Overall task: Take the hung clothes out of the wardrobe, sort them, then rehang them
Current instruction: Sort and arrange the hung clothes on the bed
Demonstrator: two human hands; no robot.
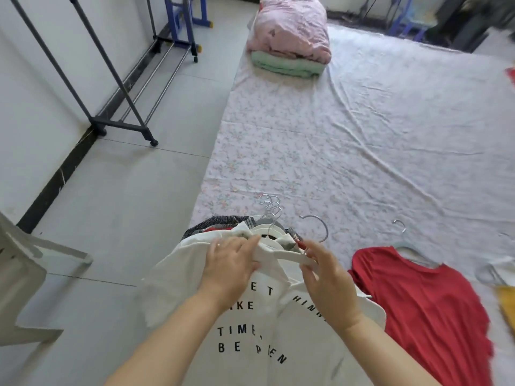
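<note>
A white T-shirt with black lettering (pixel 250 338) lies on top of a pile of hung clothes (pixel 220 224) at the bed's near left corner. My left hand (pixel 231 263) grips the shirt's collar. My right hand (pixel 328 285) pinches a white hanger (pixel 292 256) that sticks partly out of the neck, its metal hook (pixel 317 227) pointing up the bed. Several more hooks (pixel 270 207) stick out of the pile behind. To the right a red top (pixel 423 302) lies flat on the bed beside a pale hanger (pixel 409 246).
The bed sheet (pixel 348 140) is floral and wrinkled, with a folded pink and green quilt (pixel 292 43) at its far end. A bare dark clothes rack (pixel 111 87) stands on the tiled floor at left. A white plastic chair (pixel 25 277) is at the lower left. A yellow garment (pixel 508 305) shows at the right edge.
</note>
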